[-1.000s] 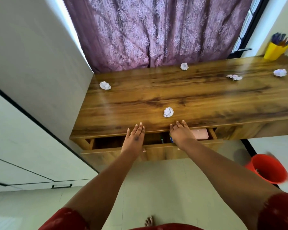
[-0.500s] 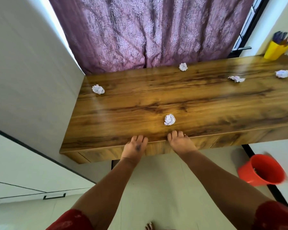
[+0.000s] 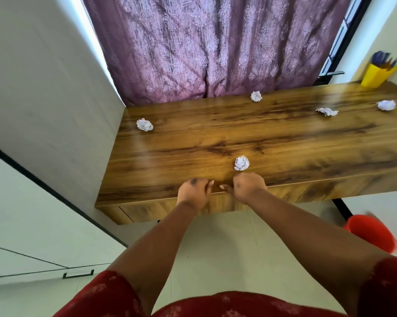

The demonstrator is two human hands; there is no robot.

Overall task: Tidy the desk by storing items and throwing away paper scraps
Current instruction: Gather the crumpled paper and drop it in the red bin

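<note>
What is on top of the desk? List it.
On the desk: five crumpled paper balls and a yellow pen holder. Both hands cover part of the front edge; nothing can be seen beneath them.

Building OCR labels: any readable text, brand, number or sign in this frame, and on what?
None readable.
Crumpled paper balls, e.g. nearest paper ball: faint bluish marks, too blurred to read.
Yellow pen holder: no visible label.
Red bin: plain, blurred.
Desk and curtain: pattern only, no text.
</note>
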